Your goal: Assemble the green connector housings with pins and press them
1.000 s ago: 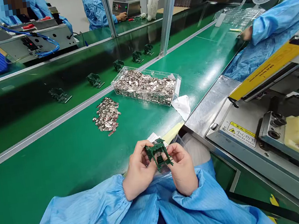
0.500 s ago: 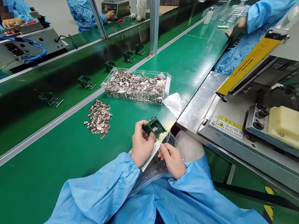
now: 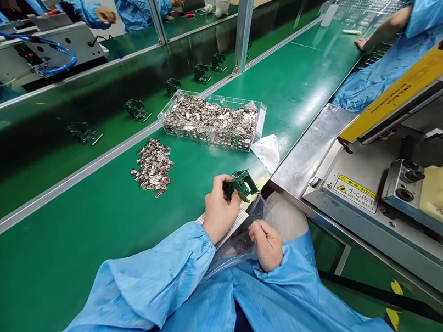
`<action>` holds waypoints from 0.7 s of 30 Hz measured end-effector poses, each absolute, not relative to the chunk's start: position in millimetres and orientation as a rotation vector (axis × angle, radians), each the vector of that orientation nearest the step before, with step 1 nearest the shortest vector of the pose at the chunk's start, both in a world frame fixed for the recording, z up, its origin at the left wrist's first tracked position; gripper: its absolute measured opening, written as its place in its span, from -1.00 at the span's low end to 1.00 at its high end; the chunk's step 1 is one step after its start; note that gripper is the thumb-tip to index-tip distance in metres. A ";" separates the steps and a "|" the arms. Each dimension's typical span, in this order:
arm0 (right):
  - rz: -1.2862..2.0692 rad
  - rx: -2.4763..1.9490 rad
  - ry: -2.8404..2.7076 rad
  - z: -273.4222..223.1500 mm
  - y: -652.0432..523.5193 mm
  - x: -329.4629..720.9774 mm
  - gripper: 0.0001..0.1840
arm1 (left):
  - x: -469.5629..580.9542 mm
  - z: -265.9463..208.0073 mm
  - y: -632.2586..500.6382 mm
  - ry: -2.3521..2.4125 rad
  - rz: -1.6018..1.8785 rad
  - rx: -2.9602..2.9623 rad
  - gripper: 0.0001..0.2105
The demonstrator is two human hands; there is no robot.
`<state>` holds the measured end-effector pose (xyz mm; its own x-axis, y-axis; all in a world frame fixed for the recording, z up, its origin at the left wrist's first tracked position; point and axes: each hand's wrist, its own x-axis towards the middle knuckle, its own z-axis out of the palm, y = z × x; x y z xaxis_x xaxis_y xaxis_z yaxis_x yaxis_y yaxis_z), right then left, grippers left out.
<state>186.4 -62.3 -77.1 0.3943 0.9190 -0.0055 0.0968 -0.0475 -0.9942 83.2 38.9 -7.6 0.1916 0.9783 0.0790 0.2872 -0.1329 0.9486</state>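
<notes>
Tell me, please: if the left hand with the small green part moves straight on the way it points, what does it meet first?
Probably the white cloth, beyond the left hand and green part; then the clear tray. Depth is uncertain.

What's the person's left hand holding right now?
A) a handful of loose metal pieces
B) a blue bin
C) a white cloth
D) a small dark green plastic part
D: the left hand grips a small dark green part above the green table, while the loose metal pieces lie in a pile farther out, untouched.
</notes>
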 end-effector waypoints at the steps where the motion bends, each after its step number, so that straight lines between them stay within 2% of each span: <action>1: 0.869 -1.475 -0.980 -76.3 -64.7 185.2 -0.49 | 83.3 -7.5 39.0 1.236 0.997 1.592 -0.71; 9: 0.900 -1.406 -1.223 -68.6 -62.1 169.0 -0.60 | 83.6 -7.1 38.6 1.225 1.019 1.590 -0.71; 21: 0.452 -1.324 -1.470 -75.9 -51.9 171.5 -0.67 | 83.8 -8.6 38.9 1.224 0.994 1.584 -0.70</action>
